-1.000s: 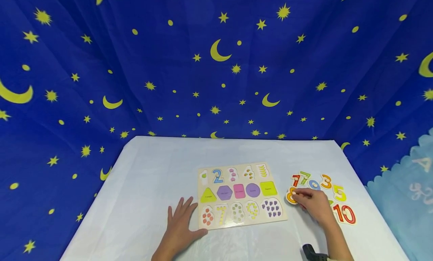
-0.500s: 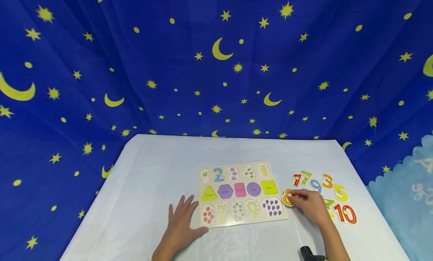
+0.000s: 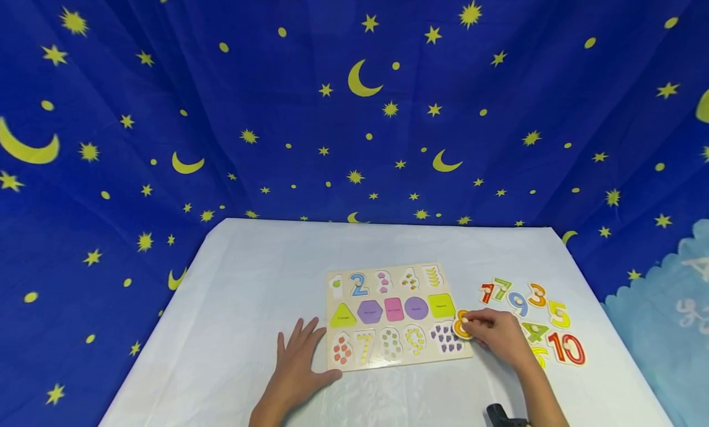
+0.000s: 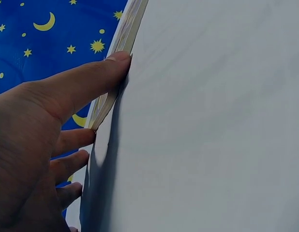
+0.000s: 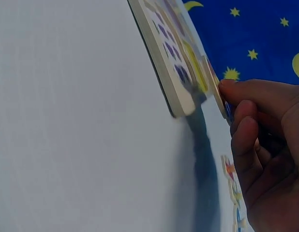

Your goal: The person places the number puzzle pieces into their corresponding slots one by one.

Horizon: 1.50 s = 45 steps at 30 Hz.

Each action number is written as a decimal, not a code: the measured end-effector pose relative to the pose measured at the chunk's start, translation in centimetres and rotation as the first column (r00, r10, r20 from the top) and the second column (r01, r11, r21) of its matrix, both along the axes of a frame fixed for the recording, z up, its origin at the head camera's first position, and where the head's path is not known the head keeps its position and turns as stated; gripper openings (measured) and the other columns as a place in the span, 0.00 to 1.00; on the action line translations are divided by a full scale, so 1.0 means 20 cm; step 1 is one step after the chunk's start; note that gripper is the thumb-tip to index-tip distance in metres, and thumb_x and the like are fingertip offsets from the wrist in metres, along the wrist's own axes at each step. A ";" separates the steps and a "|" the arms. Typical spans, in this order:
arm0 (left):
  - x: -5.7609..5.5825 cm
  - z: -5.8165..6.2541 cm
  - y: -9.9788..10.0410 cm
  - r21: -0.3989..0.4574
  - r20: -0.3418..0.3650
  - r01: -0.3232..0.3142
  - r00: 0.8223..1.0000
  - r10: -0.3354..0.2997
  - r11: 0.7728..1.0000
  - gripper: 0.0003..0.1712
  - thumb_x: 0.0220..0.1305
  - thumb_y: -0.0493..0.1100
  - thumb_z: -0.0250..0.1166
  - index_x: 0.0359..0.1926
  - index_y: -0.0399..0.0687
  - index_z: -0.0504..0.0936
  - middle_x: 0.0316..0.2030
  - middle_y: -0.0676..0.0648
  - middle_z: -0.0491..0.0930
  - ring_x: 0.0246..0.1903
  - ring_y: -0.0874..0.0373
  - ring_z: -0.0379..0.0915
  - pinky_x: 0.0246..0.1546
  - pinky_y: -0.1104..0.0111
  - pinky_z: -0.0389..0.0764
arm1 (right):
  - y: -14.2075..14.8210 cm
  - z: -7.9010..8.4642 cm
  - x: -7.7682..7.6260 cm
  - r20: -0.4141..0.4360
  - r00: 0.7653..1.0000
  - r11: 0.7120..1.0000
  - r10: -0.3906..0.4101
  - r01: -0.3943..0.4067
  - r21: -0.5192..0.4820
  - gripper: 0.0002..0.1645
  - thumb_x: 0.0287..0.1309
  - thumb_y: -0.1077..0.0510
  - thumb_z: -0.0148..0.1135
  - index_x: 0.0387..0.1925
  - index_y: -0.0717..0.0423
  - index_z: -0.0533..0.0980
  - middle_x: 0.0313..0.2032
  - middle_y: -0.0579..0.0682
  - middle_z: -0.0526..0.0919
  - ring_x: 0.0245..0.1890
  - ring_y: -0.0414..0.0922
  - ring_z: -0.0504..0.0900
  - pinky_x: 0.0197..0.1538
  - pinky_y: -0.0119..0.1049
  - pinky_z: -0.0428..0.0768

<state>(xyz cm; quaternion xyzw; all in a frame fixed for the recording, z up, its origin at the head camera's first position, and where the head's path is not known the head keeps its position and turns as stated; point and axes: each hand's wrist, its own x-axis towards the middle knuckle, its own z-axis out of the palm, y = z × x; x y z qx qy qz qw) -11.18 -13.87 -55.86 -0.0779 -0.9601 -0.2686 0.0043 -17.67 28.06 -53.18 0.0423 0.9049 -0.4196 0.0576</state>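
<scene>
A wooden number puzzle board (image 3: 403,360) lies on the white table, with fruit-printed number recesses and a middle row of coloured shapes. A blue 2 piece (image 3: 359,284) sits in its top row. My left hand (image 3: 296,368) rests at the board's lower left corner, fingers spread; in the left wrist view its thumb (image 4: 96,82) touches the board's edge. Between thumb and fingertips, my right hand (image 3: 495,338) pinches the knob of an orange 8 piece (image 3: 459,326). That piece overlaps the board's right edge in the head view; the right wrist view shows it tilted and raised.
Loose number pieces lie right of the board: a red 1 (image 3: 487,293), green 7 (image 3: 502,288), blue 9 (image 3: 517,303), orange 3 (image 3: 536,295), yellow 5 (image 3: 559,314), green 4 (image 3: 534,332), a partly hidden yellow piece (image 3: 540,355) and red 10 (image 3: 566,348). A starry blue curtain (image 3: 310,119) surrounds the table.
My right hand has carried the orange 8 piece leftward from the loose pieces to the board's right edge, uncovering the green 4. The left hand stays at the board's corner.
</scene>
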 end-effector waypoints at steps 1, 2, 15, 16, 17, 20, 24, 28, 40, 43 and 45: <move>0.00 0.00 0.00 0.000 0.000 0.000 1.000 0.000 1.000 0.52 0.41 0.72 0.70 0.64 0.48 0.71 0.70 0.45 0.59 0.71 0.41 0.42 0.64 0.38 0.32 | -0.01 0.00 0.00 -0.008 1.000 1.000 0.013 -0.013 0.001 0.18 0.53 0.50 0.70 0.44 0.56 0.83 0.24 0.46 0.82 0.22 0.44 0.78 0.24 0.33 0.77; 0.00 0.00 0.00 -0.001 0.001 -0.001 1.000 0.001 1.000 0.52 0.41 0.72 0.70 0.64 0.48 0.71 0.70 0.45 0.59 0.71 0.42 0.42 0.65 0.38 0.32 | -0.02 0.00 0.00 -0.018 1.000 1.000 0.024 -0.024 0.000 0.18 0.53 0.50 0.70 0.43 0.56 0.83 0.25 0.46 0.82 0.22 0.44 0.78 0.24 0.33 0.76; 0.00 0.00 0.00 0.001 -0.005 -0.003 1.000 0.003 1.000 0.52 0.41 0.71 0.71 0.63 0.48 0.72 0.69 0.44 0.60 0.71 0.40 0.43 0.64 0.37 0.33 | -0.07 0.00 0.01 -0.063 0.996 0.998 0.062 -0.062 0.012 0.15 0.52 0.53 0.72 0.41 0.54 0.84 0.25 0.44 0.82 0.22 0.42 0.77 0.24 0.31 0.75; 0.00 0.00 0.00 0.002 -0.008 -0.003 1.000 0.003 1.000 0.52 0.41 0.71 0.71 0.63 0.48 0.72 0.69 0.44 0.60 0.71 0.40 0.43 0.64 0.37 0.33 | -0.07 0.00 0.01 -0.065 0.996 0.998 0.062 -0.062 0.011 0.15 0.52 0.53 0.72 0.41 0.54 0.84 0.25 0.44 0.82 0.22 0.42 0.77 0.24 0.31 0.75; 0.00 0.00 0.00 0.002 -0.012 -0.002 1.000 0.002 1.000 0.51 0.41 0.71 0.71 0.63 0.48 0.72 0.69 0.44 0.60 0.71 0.40 0.43 0.64 0.37 0.33 | -0.08 0.00 0.01 -0.066 0.996 0.998 0.063 -0.063 0.008 0.14 0.52 0.53 0.72 0.41 0.54 0.84 0.25 0.44 0.82 0.22 0.42 0.77 0.24 0.31 0.75; 0.00 0.00 0.01 -0.001 -0.014 0.001 1.000 -0.001 1.000 0.51 0.41 0.70 0.71 0.63 0.48 0.72 0.69 0.44 0.61 0.71 0.40 0.43 0.64 0.37 0.33 | -0.09 -0.01 0.01 -0.059 0.996 0.998 0.068 -0.068 -0.006 0.14 0.51 0.54 0.72 0.40 0.54 0.84 0.25 0.44 0.82 0.23 0.42 0.78 0.24 0.32 0.76; 0.01 0.01 0.00 -0.006 -0.007 0.003 1.000 -0.003 1.000 0.51 0.41 0.70 0.72 0.63 0.47 0.72 0.69 0.44 0.61 0.71 0.40 0.44 0.63 0.36 0.34 | -0.11 -0.02 0.01 -0.050 0.995 0.996 0.083 -0.084 -0.020 0.13 0.51 0.54 0.72 0.39 0.54 0.84 0.25 0.44 0.82 0.23 0.42 0.78 0.25 0.32 0.76; 0.00 0.02 0.00 -0.007 -0.006 0.000 1.000 0.000 1.000 0.51 0.41 0.70 0.72 0.63 0.47 0.72 0.69 0.43 0.61 0.70 0.39 0.44 0.63 0.36 0.34 | -0.12 -0.03 0.01 -0.076 0.992 0.995 0.097 -0.099 -0.022 0.12 0.51 0.55 0.73 0.38 0.52 0.85 0.26 0.43 0.82 0.23 0.42 0.78 0.25 0.32 0.77; 0.00 0.02 0.00 -0.016 0.013 0.001 1.000 -0.001 1.000 0.52 0.41 0.71 0.70 0.63 0.47 0.71 0.69 0.43 0.60 0.70 0.39 0.44 0.63 0.35 0.34 | -0.21 -0.03 0.00 -0.149 0.978 0.989 0.144 -0.149 -0.025 0.10 0.48 0.55 0.74 0.35 0.51 0.85 0.27 0.41 0.82 0.24 0.40 0.77 0.28 0.31 0.76; 0.00 0.02 0.00 -0.016 0.012 0.001 1.000 -0.001 1.000 0.52 0.41 0.72 0.70 0.63 0.47 0.71 0.69 0.43 0.60 0.70 0.39 0.44 0.63 0.36 0.34 | -0.23 -0.03 -0.01 -0.146 0.977 0.987 0.156 -0.161 -0.024 0.10 0.48 0.56 0.75 0.35 0.51 0.85 0.27 0.40 0.82 0.24 0.39 0.76 0.27 0.31 0.76; 0.00 0.02 0.00 -0.017 0.012 0.000 1.000 0.000 1.000 0.52 0.41 0.72 0.70 0.63 0.48 0.71 0.69 0.43 0.60 0.71 0.40 0.43 0.64 0.36 0.34 | -0.25 -0.03 -0.01 -0.139 0.977 0.986 0.159 -0.164 -0.020 0.10 0.48 0.56 0.75 0.35 0.51 0.85 0.26 0.40 0.81 0.24 0.39 0.76 0.28 0.31 0.76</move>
